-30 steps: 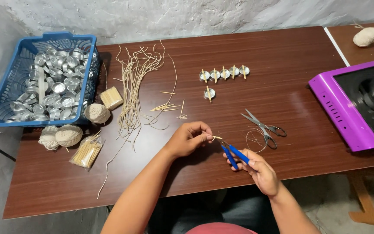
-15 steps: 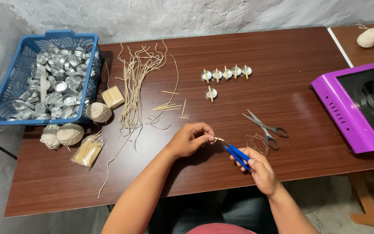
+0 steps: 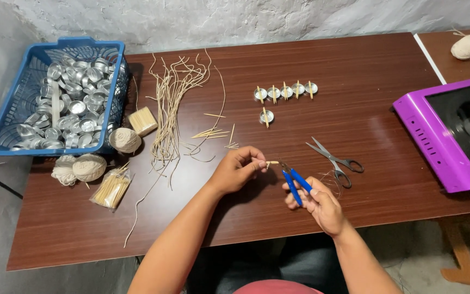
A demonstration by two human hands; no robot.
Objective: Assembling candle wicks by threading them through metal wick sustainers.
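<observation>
Your left hand (image 3: 237,170), just left of the frame's centre, pinches a short pale wick piece (image 3: 272,163) between thumb and fingertips, its free end pointing right. Your right hand (image 3: 322,204), lower centre, is closed around the blue-handled pliers (image 3: 295,182) whose tip meets that wick end — whether the tip is clamped on it or only touching is too small to tell.

As for progress, six small metal cups with sticks laid across them (image 3: 284,95) sit above centre — five in a row, one below — and look finished. Much seems left: the blue basket (image 3: 6,122) at upper left is heaped with empty metal cups, and a long bundle of wick strands (image 3: 172,109) lies beside it, with a few loose sticks (image 3: 213,132) nearby.

The scissors (image 3: 335,160) lie unused right of your hands. The purple appliance (image 3: 441,141) is cut off by the right edge, so its contents are unclear. A ball of string (image 3: 468,46) sits at the upper right corner, more string balls (image 3: 89,166) and a bag of sticks (image 3: 112,189) at lower left.
</observation>
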